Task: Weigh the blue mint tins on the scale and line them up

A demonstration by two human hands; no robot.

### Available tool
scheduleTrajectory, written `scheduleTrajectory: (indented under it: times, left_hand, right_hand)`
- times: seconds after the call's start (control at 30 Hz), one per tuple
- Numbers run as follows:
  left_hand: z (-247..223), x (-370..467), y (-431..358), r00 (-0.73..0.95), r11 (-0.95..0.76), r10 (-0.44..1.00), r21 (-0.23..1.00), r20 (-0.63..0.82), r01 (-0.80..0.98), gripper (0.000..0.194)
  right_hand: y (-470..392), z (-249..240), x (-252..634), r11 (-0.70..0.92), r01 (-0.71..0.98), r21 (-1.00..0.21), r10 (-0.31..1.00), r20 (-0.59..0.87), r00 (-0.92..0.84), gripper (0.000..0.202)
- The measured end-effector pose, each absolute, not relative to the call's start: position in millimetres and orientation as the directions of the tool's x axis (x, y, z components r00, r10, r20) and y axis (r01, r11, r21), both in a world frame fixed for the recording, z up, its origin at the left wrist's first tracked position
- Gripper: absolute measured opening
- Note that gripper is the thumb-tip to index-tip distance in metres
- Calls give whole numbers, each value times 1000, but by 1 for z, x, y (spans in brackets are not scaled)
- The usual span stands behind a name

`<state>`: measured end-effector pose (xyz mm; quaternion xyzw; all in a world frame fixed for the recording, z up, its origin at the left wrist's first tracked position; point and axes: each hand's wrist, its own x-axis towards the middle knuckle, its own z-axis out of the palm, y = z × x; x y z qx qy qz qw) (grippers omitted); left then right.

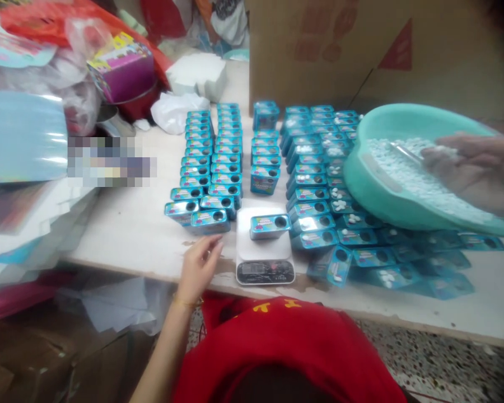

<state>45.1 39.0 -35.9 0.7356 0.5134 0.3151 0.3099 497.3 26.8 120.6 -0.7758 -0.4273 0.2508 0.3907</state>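
Note:
A blue tin (270,225) stands on a small white scale (265,272) with a dark display panel. My left hand (202,258) is at the table edge left of the scale, just below a blue tin (210,221); its fingers are bent with a gap between thumb and fingers, and nothing shows in it. At the right, my right hand (466,162) is blurred over a turquoise basin (386,120) of small white pieces. Its fingers are closed round some white pieces, beside a shiny metal tool (405,152) whose far end is hidden.
Rows of blue tins (227,159) stand left of the scale, and more tins (311,195), some topped with white pieces, stand right, partly under the basin. A large cardboard box (311,56) is behind. A purple box (124,70), plastic bags and stacked sheets lie at the left.

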Motion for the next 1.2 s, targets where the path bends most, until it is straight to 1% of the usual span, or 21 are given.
scheduleTrajectory:
  times: [0.03,0.07,0.1,0.13,0.2,0.27,0.37,0.43,0.5,0.57,0.67,0.73,0.8,0.87,0.93,0.97,1.03,1.07,1.13,1.2]
  left_hand:
    - [-36,45,39,270,-279,952,781,147,558,24]
    - [-36,45,38,265,-276,953,783,147,558,24]
    - [-35,45,36,263,-273,954,785,146,556,24]
    - [-35,45,35,263,-271,954,787,144,554,24]
    - [-34,45,30,273,-269,953,792,134,548,24]
    - [-34,46,25,285,-265,951,796,121,545,25]
    - [-34,48,17,297,-252,950,800,97,545,24]
    - [-36,49,13,299,-237,951,806,79,542,24]
    - [-38,49,10,297,-226,952,809,67,542,23]
    - [-40,49,9,298,-224,952,809,64,543,23]
    - [-41,49,11,311,-235,948,807,67,541,22]
    - [-40,50,13,316,-241,946,804,70,543,22]
    - [-39,51,14,315,-242,946,803,72,544,22]
    - [-38,52,15,311,-242,947,806,76,540,22]
    - [-39,52,15,303,-240,949,810,82,534,22]
    - [-39,51,14,298,-238,951,812,83,533,22]
    - [-40,50,14,290,-229,954,812,77,537,23]
    - [-41,49,14,289,-225,955,810,73,541,23]
    - [-42,48,14,290,-225,955,804,69,550,23]
    - [-41,48,15,291,-232,954,800,75,554,22]
  right_hand:
    - [27,123,479,-298,267,-916,872,-147,467,25]
    - [28,124,458,-311,140,-940,885,-232,404,16]
    - [28,124,435,-313,100,-945,896,-258,362,8]
    - [28,122,412,-269,108,-957,921,-223,320,9]
    - [29,114,371,-259,251,-933,958,-214,190,17]
    - [31,103,340,-210,430,-878,977,-205,59,18]
    - [38,87,318,-38,675,-737,985,-141,-98,10]
    - [43,79,314,83,787,-612,980,-91,-174,7]
    - [46,75,312,158,841,-518,973,-62,-221,8]
    - [48,74,312,197,857,-477,969,-40,-245,9]
    - [49,74,312,228,850,-475,965,-9,-264,6]
    - [51,75,312,229,835,-500,966,8,-260,10]
    - [51,78,315,198,804,-560,976,34,-216,13]
    - [49,83,319,74,708,-703,994,-5,-109,10]
    - [44,88,326,-133,482,-866,990,-141,21,5]
    - [40,90,331,-233,339,-911,972,-224,65,7]
    - [32,92,341,-359,107,-927,930,-347,120,12]
    - [28,92,347,-391,42,-920,913,-382,141,14]
    - [19,88,356,-433,8,-902,888,-425,173,16]
    - [11,83,363,-440,38,-897,886,-427,183,17]
